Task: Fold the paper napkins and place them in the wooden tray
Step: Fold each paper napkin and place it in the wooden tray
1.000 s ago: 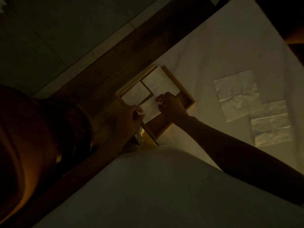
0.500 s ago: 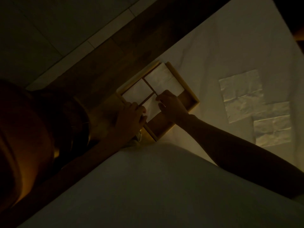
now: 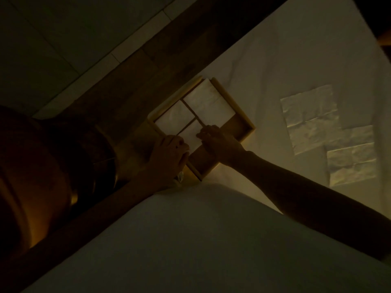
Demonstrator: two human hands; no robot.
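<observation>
Folded napkin (image 3: 191, 134) in wooden tray (image 3: 231, 101)

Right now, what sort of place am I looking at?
Probably a dimly lit room in a home, perhaps a bedroom. A white sheet covers a wide surface, a wooden board runs along its edge, and pale floor tiles lie beyond. The light is too low to be sure.
</observation>
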